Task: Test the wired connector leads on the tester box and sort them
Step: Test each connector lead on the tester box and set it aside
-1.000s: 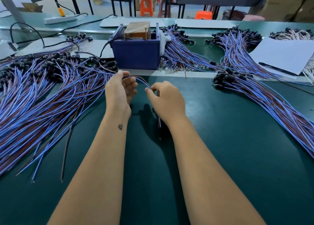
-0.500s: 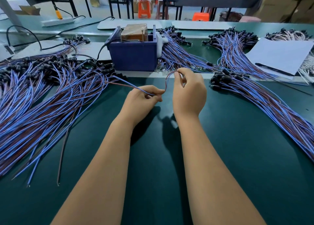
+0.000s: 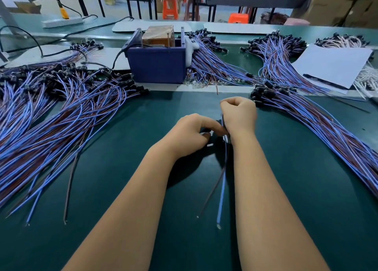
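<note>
One lead (image 3: pixel 222 191) up off the tabletop (image 3: pixel 296 178), tails dangling between the forearms. Right hand (image 3: pixel 239 115) curled round its upper stretch, left hand (image 3: pixel 190 133) pinching lower. Probably pre-test handling; next, bare ends onto the tester box (image 3: pixel 156 66), then sorting.

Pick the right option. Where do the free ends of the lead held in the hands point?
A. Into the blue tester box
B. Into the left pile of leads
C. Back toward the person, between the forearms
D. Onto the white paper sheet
C: the lead, held by the right hand and left hand, trails toward the camera between the forearms over the green mat.
</note>
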